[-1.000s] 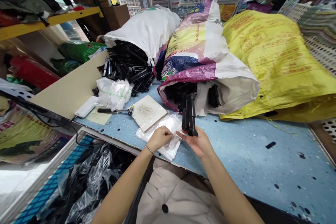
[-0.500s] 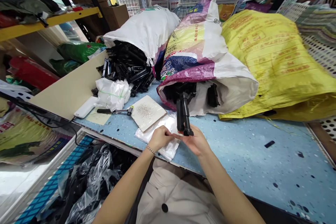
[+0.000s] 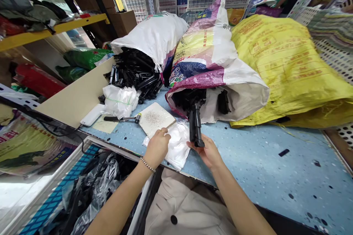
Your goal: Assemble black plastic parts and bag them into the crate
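My right hand [image 3: 206, 152] is palm up and holds a black plastic part [image 3: 195, 126], a long upright piece with its lower end against my fingers. My left hand [image 3: 157, 148] is curled at the edge of a clear plastic bag [image 3: 176, 147], and its fingertips are hidden. The bag lies flat on the blue speckled table [image 3: 256, 154] between my hands. Just beyond my left hand is a white tile [image 3: 157, 119] with a small pile of pale grains on it.
A roller tool [image 3: 121, 118], a white power bank [image 3: 92, 115], a bundle of white bags [image 3: 120, 101] and a heap of black parts [image 3: 135, 75] lie beyond. Large woven sacks [image 3: 217, 62] [image 3: 286, 69] stand behind. Below the table's near edge is a bin of black plastic [image 3: 91, 191].
My left hand has drawn back from my right hand toward the table's near edge. The black part stands more upright in my right hand.
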A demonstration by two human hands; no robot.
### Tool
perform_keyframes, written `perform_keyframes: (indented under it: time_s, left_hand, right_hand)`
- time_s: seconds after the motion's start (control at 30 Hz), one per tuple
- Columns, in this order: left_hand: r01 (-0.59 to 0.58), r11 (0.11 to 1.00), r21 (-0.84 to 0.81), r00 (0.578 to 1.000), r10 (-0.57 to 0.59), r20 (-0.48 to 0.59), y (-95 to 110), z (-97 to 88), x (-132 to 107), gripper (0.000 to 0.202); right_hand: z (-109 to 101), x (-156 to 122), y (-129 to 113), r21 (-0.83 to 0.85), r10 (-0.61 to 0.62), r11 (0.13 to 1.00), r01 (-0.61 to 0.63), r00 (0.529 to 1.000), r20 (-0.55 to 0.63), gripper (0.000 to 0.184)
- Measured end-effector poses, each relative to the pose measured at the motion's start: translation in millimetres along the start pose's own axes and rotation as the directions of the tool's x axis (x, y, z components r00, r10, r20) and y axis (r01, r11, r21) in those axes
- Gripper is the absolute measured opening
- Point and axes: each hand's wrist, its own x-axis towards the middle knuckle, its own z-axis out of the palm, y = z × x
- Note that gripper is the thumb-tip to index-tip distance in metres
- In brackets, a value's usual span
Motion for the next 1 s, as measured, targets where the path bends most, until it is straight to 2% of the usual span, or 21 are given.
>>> perform_keyframes:
  time_s: [0.07, 0.1, 0.13, 0.2, 0.27, 0.3, 0.33, 0.4, 0.43, 0.47, 0.57, 0.6, 0.7, 0.73, 0.8, 0.83, 0.87, 0.93, 1.0]
  left_hand:
    - [0.037, 0.997, -0.071, 0.998, -0.033, 0.050, -3, 4.9, 1, 0.045]
    - [0.046, 0.989, -0.141, 0.996, -0.035, 0.082, -6, 7.3, 2, 0.050]
    - [0.051, 0.973, -0.227, 0.994, -0.026, 0.111, -9, 9.6, 3, 0.055]
    - [0.051, 0.927, -0.371, 0.989, 0.005, 0.148, -14, 13.1, 5, 0.063]
    - [0.037, 0.902, -0.430, 0.989, 0.028, 0.144, -17, 14.4, 6, 0.068]
    - [0.020, 0.903, -0.428, 0.991, 0.038, 0.127, -17, 14.1, 5, 0.070]
    - [-0.001, 0.911, -0.412, 0.993, 0.049, 0.105, -17, 13.3, 4, 0.072]
    - [-0.047, 0.934, -0.354, 0.995, 0.076, 0.070, -10, 10.7, -2, 0.078]
    - [-0.070, 0.943, -0.324, 0.993, 0.095, 0.064, -5, 9.5, -7, 0.080]
    - [-0.097, 0.949, -0.300, 0.990, 0.123, 0.070, 2, 8.4, -12, 0.082]
    - [-0.191, 0.932, -0.308, 0.960, 0.242, 0.137, 27, 7.2, -31, 0.085]
    - [-0.219, 0.920, -0.326, 0.948, 0.279, 0.152, 35, 7.5, -36, 0.085]
    - [-0.260, 0.891, -0.372, 0.929, 0.337, 0.156, 53, 8.8, -49, 0.086]
    - [-0.261, 0.887, -0.381, 0.926, 0.341, 0.159, 57, 8.6, -52, 0.086]
    - [-0.244, 0.880, -0.408, 0.927, 0.335, 0.170, 62, 4.7, -57, 0.081]
    - [-0.221, 0.875, -0.431, 0.931, 0.321, 0.174, 63, -0.3, -60, 0.074]
    - [-0.183, 0.869, -0.459, 0.944, 0.286, 0.166, 63, -8.0, -63, 0.065]
    - [-0.059, 0.849, -0.525, 0.980, 0.148, 0.130, 55, -31.9, -75, 0.043]
    - [0.101, 0.813, -0.574, 0.989, -0.017, 0.150, 35, -64.1, -94, 0.029]
  right_hand:
    - [-11, -18, -3, 0.069, 0.113, 0.991, -0.119, 0.990, 0.080, 0.020]
    - [-17, -28, -3, 0.114, 0.207, 0.968, -0.224, 0.968, 0.143, 0.021]
    - [-23, -37, -1, 0.157, 0.314, 0.923, -0.350, 0.924, 0.216, 0.024]
    - [-34, -51, 7, 0.213, 0.507, 0.772, -0.599, 0.783, 0.361, 0.028]
    - [-39, -56, 19, 0.243, 0.607, 0.616, -0.750, 0.648, 0.460, 0.029]
    - [-40, -55, 25, 0.261, 0.625, 0.564, -0.784, 0.611, 0.487, 0.030]
    - [-39, -52, 31, 0.283, 0.627, 0.535, -0.796, 0.598, 0.499, 0.030]
    - [-36, -43, 38, 0.303, 0.613, 0.541, -0.784, 0.615, 0.497, 0.032]
    - [-32, -38, 39, 0.287, 0.602, 0.579, -0.763, 0.638, 0.480, 0.031]
    - [-29, -33, 40, 0.247, 0.583, 0.651, -0.717, 0.681, 0.443, 0.030]
    - [-18, -21, 40, 0.058, 0.436, 0.882, -0.467, 0.857, 0.274, 0.025]
    - [-14, -18, 40, 0.008, 0.376, 0.921, -0.388, 0.898, 0.228, 0.023]
    - [-6, -21, 41, -0.084, 0.234, 0.971, -0.225, 0.963, 0.133, 0.018]
    - [-3, -24, 41, -0.171, 0.145, 0.977, -0.129, 0.985, 0.088, 0.016]
    - [3, -35, 40, -0.413, -0.065, 0.907, 0.083, 0.996, 0.058, 0.017]
    - [6, -41, 39, -0.521, -0.131, 0.837, 0.166, 0.986, 0.105, 0.023]
    - [9, -46, 38, -0.595, -0.140, 0.772, 0.225, 0.973, 0.186, 0.029]
    - [13, -52, 35, -0.659, -0.041, 0.690, 0.300, 0.925, 0.378, 0.035]
    - [11, -49, 32, -0.723, -0.021, 0.546, 0.422, 0.870, 0.492, 0.033]
